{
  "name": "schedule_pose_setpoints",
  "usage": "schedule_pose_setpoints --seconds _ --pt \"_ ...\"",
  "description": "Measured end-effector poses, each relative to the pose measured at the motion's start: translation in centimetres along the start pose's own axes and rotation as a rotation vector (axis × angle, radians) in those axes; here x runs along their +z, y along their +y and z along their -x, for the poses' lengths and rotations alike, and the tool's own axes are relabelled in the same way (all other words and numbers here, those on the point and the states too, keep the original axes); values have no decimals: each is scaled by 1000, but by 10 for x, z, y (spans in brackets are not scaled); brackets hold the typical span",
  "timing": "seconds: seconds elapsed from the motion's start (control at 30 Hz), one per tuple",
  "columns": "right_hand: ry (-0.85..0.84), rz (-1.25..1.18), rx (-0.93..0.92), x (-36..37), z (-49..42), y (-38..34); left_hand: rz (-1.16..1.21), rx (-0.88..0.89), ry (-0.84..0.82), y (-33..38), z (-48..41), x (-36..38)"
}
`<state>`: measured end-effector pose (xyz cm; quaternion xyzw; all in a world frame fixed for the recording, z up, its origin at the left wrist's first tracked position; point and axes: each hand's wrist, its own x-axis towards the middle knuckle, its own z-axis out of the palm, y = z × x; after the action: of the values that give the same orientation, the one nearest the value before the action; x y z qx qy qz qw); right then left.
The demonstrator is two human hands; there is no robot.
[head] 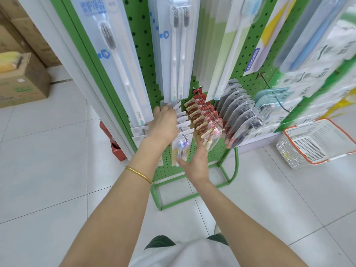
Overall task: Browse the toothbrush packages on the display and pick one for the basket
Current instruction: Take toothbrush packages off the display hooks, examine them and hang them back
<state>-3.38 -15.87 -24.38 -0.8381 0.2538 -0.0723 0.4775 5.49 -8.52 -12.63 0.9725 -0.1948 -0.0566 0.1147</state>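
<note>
A green pegboard display (143, 45) carries hanging toothbrush packages. My left hand (164, 122) reaches into a row of white-carded packages (184, 124) on a lower hook, its fingers closed on the card tops. My right hand (194, 162) is held below, fingers spread, touching the underside of the front package with purple-headed brushes (183, 145). Beside it hangs a row of red-carded packages (206, 118). The white basket with an orange rim (316, 143) stands on the floor at the right.
Tall blue toothbrush packs (119, 60) hang above my left hand. Clear blister packs (238, 116) and teal packs (273, 99) fill hooks to the right. Cardboard boxes (21, 79) stand at the far left. A red object (115, 143) sits at the display's foot.
</note>
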Motion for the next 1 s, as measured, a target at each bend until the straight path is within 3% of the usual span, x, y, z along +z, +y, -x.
schedule_pose_setpoints --seconds 0.53,1.0 --pt "-9 -4 34 -3 7 -1 -75 -107 137 11 24 7" --pt "9 -17 7 -9 13 -3 -226 -176 142 15 55 19"
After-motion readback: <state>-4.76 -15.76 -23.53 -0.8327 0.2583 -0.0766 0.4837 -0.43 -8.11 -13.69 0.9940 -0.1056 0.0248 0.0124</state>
